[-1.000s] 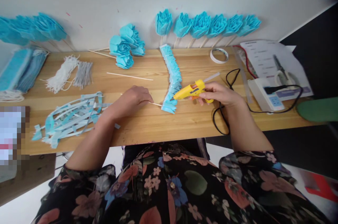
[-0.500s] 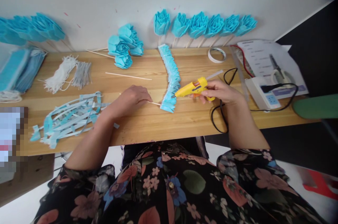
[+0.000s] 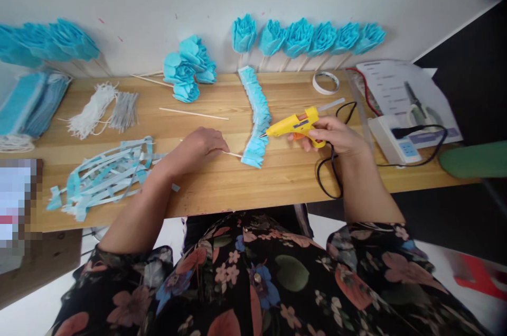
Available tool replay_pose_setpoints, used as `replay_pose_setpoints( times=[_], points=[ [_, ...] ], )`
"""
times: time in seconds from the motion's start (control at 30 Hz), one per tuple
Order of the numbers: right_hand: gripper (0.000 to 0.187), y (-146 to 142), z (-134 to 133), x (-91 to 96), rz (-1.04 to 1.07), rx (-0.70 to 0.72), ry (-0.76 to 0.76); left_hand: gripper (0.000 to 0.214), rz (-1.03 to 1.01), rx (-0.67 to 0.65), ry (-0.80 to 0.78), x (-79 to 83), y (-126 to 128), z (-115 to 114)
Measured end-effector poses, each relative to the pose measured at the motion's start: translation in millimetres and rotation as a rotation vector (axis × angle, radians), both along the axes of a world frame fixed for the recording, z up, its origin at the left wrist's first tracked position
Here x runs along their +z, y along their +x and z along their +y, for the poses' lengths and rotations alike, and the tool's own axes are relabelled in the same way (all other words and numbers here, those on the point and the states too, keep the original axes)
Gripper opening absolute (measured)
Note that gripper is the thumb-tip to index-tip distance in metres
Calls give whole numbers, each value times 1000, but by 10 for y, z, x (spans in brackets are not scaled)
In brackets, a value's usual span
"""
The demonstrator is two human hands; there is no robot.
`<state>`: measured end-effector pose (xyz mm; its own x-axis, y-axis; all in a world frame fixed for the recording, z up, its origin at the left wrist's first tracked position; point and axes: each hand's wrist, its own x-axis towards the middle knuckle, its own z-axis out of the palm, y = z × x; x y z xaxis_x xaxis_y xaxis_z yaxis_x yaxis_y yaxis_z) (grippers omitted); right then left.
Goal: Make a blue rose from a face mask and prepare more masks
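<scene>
1. Two bare hands are occupied: the right hand (image 3: 336,134) is wrapped around the handle of a yellow plastic glue gun (image 3: 298,122), and the left hand (image 3: 204,145) pinches a thin pale wooden stick (image 3: 234,155) low over the wood-grain table (image 3: 216,190).
2. That stick's tip meets the near end of a pleated light-blue fabric strip (image 3: 257,106), which curves from the table's middle back to its rear edge.
3. The gun's metal nozzle (image 3: 263,135) points at the strip's right side; whether it touches or sits just above, I cannot tell.
4. Farther out, six blue fabric flowers (image 3: 298,37) on sticks lean along the rear edge, and a tangled heap of blue and white offcuts (image 3: 106,175) lies toward the front left corner.
5. A dripping nozzle could, I judge, glue pleats together; loosened left fingers could let the stick roll off line. The black power cord (image 3: 320,177), looped by the front edge, might snag the right forearm and tug the gun.
6. The left fingertips' undersides are hidden, glue is too small to make out, and a pixelated object (image 3: 16,198) is cut off at left.
</scene>
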<state>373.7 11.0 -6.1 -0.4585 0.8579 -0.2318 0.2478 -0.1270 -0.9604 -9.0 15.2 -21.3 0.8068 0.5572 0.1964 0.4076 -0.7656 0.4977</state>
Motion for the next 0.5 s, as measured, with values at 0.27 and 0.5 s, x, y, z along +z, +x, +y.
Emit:
replay_pose_setpoints(
  times=[0.27, 0.5],
  points=[
    [43, 24, -3, -43, -2, 14, 5, 27, 1, 1, -12, 10, 9, 0],
    [45, 2, 7, -23, -6, 26, 5, 28, -7, 5, 9, -17, 6, 6]
  ],
)
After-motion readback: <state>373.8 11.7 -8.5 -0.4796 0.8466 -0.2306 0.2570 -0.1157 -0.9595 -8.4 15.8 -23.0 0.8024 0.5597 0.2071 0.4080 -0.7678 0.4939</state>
